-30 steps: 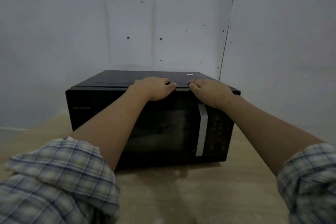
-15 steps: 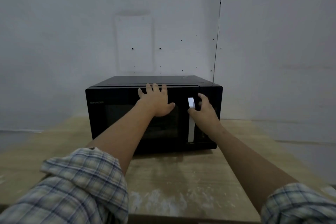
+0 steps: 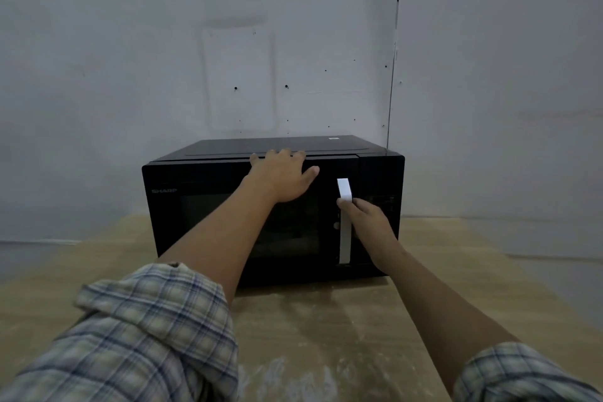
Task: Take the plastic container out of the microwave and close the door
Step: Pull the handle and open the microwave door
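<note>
Head view, and a black microwave point(image 3: 228, 192) is seen sitting on a pale wooden table point(image 3: 326, 336), backed close to a grey wall point(image 3: 130, 59). Its door point(image 3: 202, 222) is seen flush with the front, shut as far as can be judged. The plastic container is not seen anywhere; the dark window in the door gives nothing away, so whether it sits inside cannot be told.

The left hand point(image 3: 282, 178) is laid flat against the upper part of the door, palm to the glass, fingers spread and hooked just over the microwave's top front edge, thumb stuck out toward the handle. Nothing is gripped by it; it is simply pressed there.

The right hand point(image 3: 367, 220) is wrapped around the white vertical handle point(image 3: 345, 238) at the right side of the door, about a third of the way down it, with the thumb point(image 3: 346, 204) across the front of the bar and the fingers curled behind, hidden. The top of the handle shows bright above the hand, the rest runs down below it. Just right of the handle, the control panel point(image 3: 383, 202) is partly covered by that hand.

Both forearms are stretched out over the table in front of the microwave, and rolled plaid sleeves point(image 3: 156, 330) are seen at the near edge.
</note>
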